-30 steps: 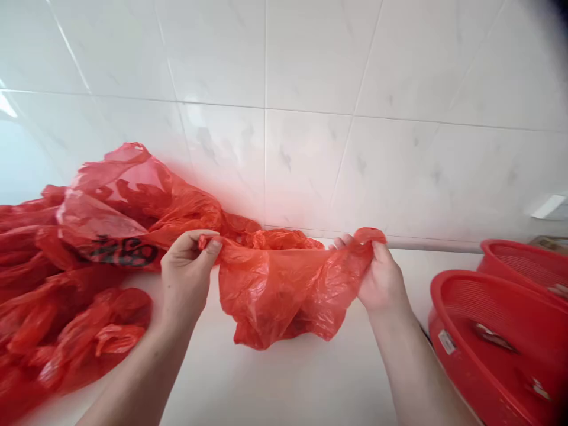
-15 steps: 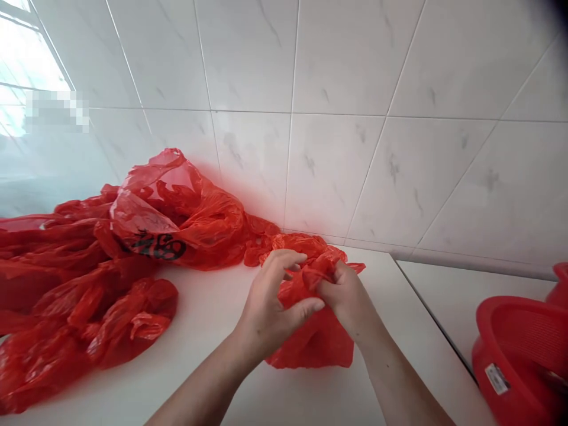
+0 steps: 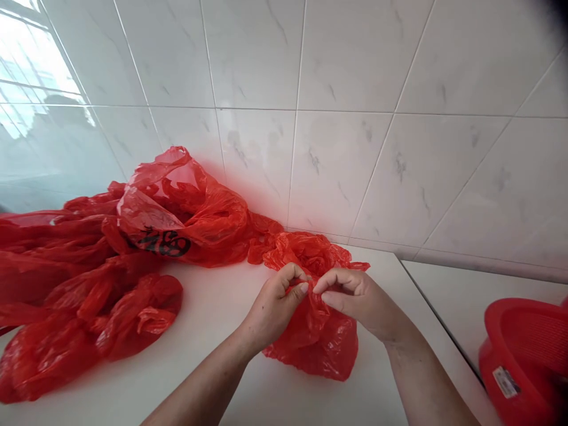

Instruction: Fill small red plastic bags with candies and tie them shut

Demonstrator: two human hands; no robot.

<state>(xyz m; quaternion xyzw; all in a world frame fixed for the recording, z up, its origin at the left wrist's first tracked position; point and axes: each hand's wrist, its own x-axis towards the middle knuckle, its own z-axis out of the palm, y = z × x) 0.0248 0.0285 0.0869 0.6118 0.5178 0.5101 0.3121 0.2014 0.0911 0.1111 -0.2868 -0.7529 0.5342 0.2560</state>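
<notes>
A crumpled red plastic bag [image 3: 326, 343] lies on the white tabletop in front of me, its lower part spread toward me. My left hand [image 3: 279, 302] is closed, with thumb and index finger pinching the gathered plastic at the bag's middle. Close beside it, my right hand [image 3: 355, 296] has its fingers curled and its fingertips pinched at the same gathered spot. Just beyond both hands, more bunched red plastic [image 3: 310, 248] rests against the foot of the wall; where it parts from the held bag I cannot tell.
To the left spreads a heap of red plastic bags [image 3: 75, 284], one large bag [image 3: 208, 219] bearing black print. A red plastic basket [image 3: 492, 355] with a white label stands at the right, past a seam in the white tabletop [image 3: 213, 302]. Behind is a tiled wall [image 3: 341, 160].
My left hand has gone from spread fingers to a pinch on the bag. The right hand has shifted slightly right and down, meeting the left at the plastic. The view has turned slightly.
</notes>
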